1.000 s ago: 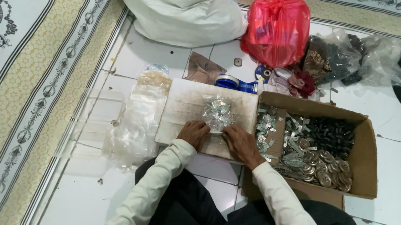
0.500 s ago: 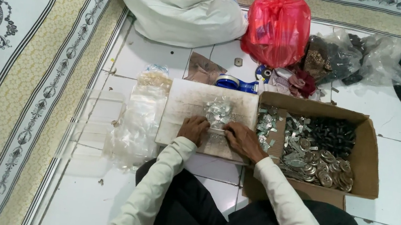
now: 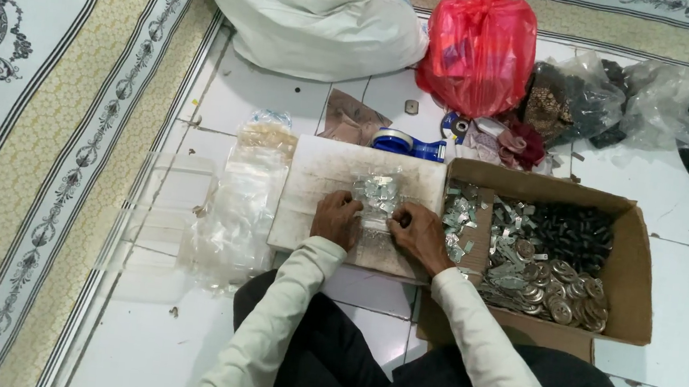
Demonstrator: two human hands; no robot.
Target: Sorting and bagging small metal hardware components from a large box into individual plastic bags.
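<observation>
Both hands, left hand (image 3: 335,218) and right hand (image 3: 419,233), pinch a small clear bag of metal pieces (image 3: 378,197) on the white board (image 3: 321,173), apparently packing it; sealing it likely needs a steady grip.

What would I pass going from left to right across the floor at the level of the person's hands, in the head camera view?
Patterned carpet → pile of clear plastic bags → white board → left hand → small clear packet of metal pieces → right hand → cardboard box of metal parts.
</observation>
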